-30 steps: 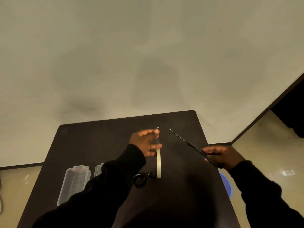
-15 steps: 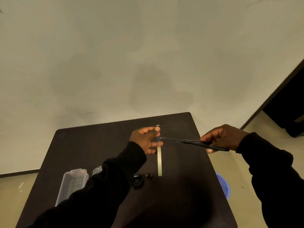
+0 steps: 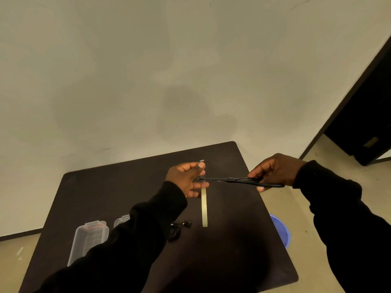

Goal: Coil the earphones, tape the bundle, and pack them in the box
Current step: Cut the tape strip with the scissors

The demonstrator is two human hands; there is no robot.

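Here the coiled black earphones (image 3: pixel 176 230) lie on the dark table (image 3: pixel 232 261), partly hidden under the left sleeve (image 3: pixel 127 246), near the lower end of a pale tape strip (image 3: pixel 204 208). The strip hangs upright from the left hand (image 3: pixel 186 179), whose thumb and fingers pinch its upper part while the other fingers spread loosely. From the right, black scissors (image 3: pixel 239 181) reach across level, their tips meeting the tape just beside the left fingers; the right hand (image 3: pixel 275 173) is closed around the handles. A clear plastic box (image 3: pixel 88 240) stands near the table's left edge, with a second clear piece (image 3: pixel 121 220) just beside it. The table's right and near parts are bare. A blue bowl (image 3: pixel 280 231) shows beyond the right edge, on the floor.
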